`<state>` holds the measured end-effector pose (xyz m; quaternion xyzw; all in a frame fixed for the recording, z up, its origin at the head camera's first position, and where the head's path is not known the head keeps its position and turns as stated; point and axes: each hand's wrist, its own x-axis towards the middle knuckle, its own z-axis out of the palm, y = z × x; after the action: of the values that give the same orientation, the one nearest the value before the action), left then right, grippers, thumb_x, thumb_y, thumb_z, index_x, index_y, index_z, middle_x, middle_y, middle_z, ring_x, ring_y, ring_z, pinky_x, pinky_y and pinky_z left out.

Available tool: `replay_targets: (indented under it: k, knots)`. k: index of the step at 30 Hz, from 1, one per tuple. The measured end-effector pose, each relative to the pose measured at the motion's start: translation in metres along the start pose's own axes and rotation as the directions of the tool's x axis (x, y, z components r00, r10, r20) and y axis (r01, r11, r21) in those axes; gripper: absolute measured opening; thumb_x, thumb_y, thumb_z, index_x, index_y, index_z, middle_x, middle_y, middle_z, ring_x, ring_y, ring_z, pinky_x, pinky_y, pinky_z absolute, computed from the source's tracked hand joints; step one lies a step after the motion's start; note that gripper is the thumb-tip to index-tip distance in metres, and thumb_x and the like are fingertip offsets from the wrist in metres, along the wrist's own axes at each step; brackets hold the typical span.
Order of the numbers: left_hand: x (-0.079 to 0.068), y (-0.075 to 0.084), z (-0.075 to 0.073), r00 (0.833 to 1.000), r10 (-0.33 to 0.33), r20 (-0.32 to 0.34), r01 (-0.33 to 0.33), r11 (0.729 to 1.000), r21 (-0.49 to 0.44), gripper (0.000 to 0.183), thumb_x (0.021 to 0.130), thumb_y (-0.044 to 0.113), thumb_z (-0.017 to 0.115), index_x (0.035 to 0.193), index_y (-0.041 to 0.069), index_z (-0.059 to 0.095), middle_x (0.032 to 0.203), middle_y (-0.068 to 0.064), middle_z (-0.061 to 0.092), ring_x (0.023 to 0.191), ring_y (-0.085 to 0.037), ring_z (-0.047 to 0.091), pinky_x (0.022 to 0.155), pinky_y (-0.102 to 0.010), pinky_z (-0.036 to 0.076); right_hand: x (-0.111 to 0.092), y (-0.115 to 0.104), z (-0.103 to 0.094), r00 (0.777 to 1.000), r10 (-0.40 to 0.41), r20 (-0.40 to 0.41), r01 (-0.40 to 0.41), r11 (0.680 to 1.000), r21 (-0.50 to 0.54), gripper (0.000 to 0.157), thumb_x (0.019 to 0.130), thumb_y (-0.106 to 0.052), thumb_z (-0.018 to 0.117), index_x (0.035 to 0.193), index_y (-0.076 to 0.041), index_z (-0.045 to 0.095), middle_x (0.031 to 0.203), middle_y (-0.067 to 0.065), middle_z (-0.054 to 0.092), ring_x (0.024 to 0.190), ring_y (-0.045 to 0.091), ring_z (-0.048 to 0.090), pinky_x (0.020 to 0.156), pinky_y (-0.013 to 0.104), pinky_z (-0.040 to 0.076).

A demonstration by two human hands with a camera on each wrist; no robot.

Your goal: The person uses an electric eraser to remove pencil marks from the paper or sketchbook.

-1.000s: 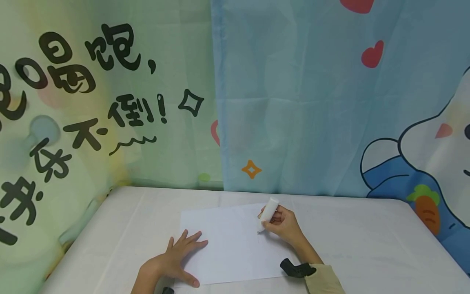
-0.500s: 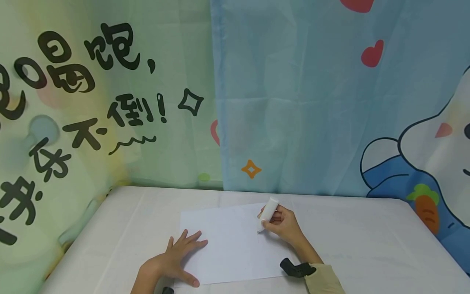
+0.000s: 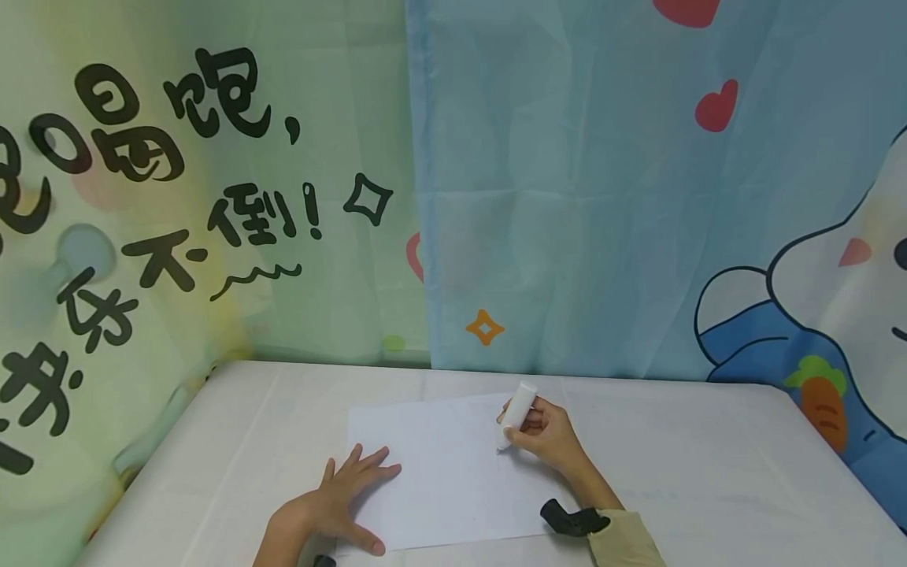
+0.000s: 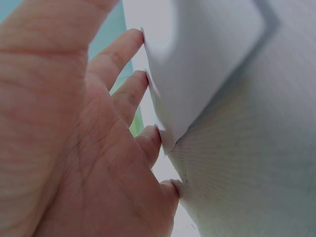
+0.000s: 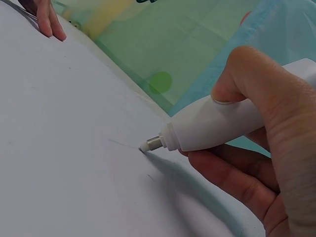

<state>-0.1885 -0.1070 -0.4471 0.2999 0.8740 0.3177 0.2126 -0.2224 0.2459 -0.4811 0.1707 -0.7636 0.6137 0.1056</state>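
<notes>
White pen-shaped tool (image 3: 519, 405), silver collar (image 5: 155, 143), white tip (image 5: 144, 147). Paper (image 3: 439, 480) plain white, faint grey line (image 5: 123, 144). Tablecloth (image 3: 708, 472) white. Far left backdrop (image 3: 333, 102) green to yellow, black lettering (image 3: 164, 250). Far right backdrop (image 3: 567, 197) blue: red hearts (image 3: 717, 106), orange star (image 3: 474, 327), white cartoon animal (image 3: 822, 276), orange carrot (image 3: 824, 413) with green top (image 3: 817, 374). Right sleeve (image 3: 625, 539) khaki, wrist piece (image 3: 572, 520) black.

Green backdrop (image 3: 333, 102) and blue backdrop (image 3: 567, 197) behind a white tabletop (image 3: 708, 457).

In the right wrist view, the right hand (image 5: 291, 138) partly hides the white tool (image 5: 215, 123), whose rear leaves the frame at upper right, the left hand (image 5: 43, 17) is cut off at upper left, and the faint marks (image 5: 123, 144) near the centre are too small to make out.
</notes>
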Motion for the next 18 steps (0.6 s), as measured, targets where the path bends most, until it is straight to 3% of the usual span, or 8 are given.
replay_targets:
  k: [18]
  knots:
    - [-0.0003,-0.0009,0.0000,1.000,0.018,-0.010,-0.018,1.000,0.014,0.097,0.067,0.032,0.089,0.148,0.010,0.040,0.159,-0.020,0.023,0.143,-0.054,0.003,0.105,-0.077,-0.005,0.0002,-0.0003,0.0009,1.000,0.015,0.020,-0.015,1.000,0.000,0.034,0.077,0.014,0.067,0.108,0.020,0.056,0.095,0.034,0.067,0.084,-0.001,0.066,0.073,0.016,0.055]
